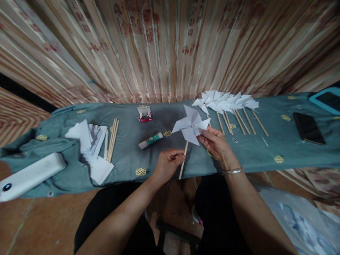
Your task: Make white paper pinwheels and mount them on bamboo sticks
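L hand (170,163) pinches wood stick (182,165) btwn thumb & fingers; R hand (215,142) pinches R edge of white paper pinwheel (189,121) atop it. Forearms (124,212) angle fwd & inward. Pinwheel's held tilted above green cloth (124,159); other pinwheels (219,101) beyond, to R.

The person's left hand (167,163) and right hand (216,143): bare, as are both forearms (255,207) along their visible length. Right wrist: a slim, curved, silver-coloured bangle (232,171) with a bright metallic sheen. Legs: plain black legwear (220,212) over both thighs, its weave too dark to make out from where I stand.
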### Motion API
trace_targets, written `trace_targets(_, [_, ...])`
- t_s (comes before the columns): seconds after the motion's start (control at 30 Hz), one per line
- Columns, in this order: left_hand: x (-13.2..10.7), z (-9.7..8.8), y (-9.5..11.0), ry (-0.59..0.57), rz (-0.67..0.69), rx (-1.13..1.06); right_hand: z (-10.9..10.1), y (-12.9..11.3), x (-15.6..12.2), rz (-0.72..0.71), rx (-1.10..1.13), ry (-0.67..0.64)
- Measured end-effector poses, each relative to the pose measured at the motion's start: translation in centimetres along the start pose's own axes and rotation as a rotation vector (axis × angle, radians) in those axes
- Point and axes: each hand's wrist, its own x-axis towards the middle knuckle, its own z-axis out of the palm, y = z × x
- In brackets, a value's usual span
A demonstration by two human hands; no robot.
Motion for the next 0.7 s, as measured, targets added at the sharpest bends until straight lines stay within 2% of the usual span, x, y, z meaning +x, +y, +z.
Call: trace_targets(0.7, [0.47, 0.26, 0.03, 0.003, 0.011, 0.048, 0.56, 0.49, -0.77, 0.078, -0.038, -0.057])
